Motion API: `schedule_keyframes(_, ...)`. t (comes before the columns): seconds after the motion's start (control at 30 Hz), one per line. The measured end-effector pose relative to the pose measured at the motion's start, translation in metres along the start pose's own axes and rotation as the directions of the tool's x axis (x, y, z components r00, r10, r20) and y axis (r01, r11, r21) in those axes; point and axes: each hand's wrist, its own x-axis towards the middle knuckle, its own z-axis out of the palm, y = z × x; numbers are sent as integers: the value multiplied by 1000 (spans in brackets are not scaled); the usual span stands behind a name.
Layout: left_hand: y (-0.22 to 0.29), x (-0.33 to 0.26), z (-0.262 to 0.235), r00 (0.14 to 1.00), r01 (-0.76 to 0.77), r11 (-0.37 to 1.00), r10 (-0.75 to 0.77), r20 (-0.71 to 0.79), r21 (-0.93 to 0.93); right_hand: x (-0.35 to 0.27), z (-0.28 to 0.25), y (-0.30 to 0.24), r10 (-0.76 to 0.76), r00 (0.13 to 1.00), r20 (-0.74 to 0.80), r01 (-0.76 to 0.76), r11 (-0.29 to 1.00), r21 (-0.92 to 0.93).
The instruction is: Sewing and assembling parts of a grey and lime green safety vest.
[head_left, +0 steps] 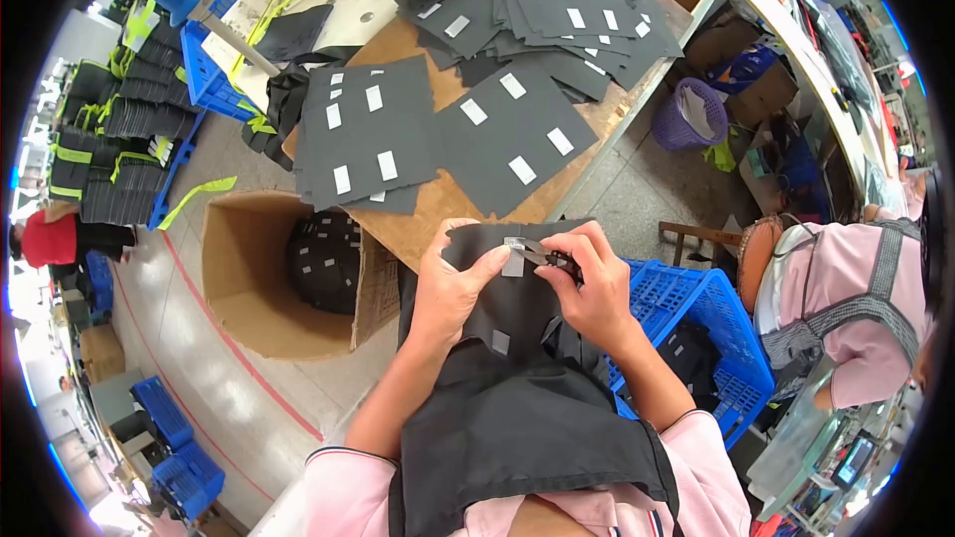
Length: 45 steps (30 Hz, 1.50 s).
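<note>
My left hand [448, 288] grips a black fabric piece [484, 303] by its upper left part, with the thumb resting beside a white patch [513, 265]. In my right hand [595, 278] is a small pair of thread snips [559, 261]; their tips point left and reach the edge of that patch. Whether the blades touch thread is too small to tell. The piece hangs toward my lap, and a second white patch [499, 341] shows lower on it. Just beyond my hands, a black panel with white patches [517, 139] lies on the brown board [438, 214].
A stack of black panels [363, 154] lies left on the board, a larger heap [537, 5] behind. An open cardboard box [234, 283] holding dark pieces stands left. At right are a blue crate [731, 328], a purple basket [676, 124] and a co-worker in pink [856, 308].
</note>
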Motion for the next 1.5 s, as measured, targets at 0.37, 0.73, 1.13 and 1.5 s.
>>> schedule_keyframes(0.37,0,-1,-2,999,-41,991,42,1,124,-2,-11,2,-162,987,18,163,979,-123)
schedule_keyframes(0.73,0,-2,0,994,-108,938,109,15,329,3,-16,-1,-64,990,128,75,994,-80)
schedule_keyframes(1.13,-3,-1,-5,997,-68,941,49,64,331,6,-17,3,-191,969,154,212,968,-132)
schedule_keyframes(1.5,-1,-2,-3,995,72,992,-78,57,101,-7,-10,5,-134,988,77,139,989,-54)
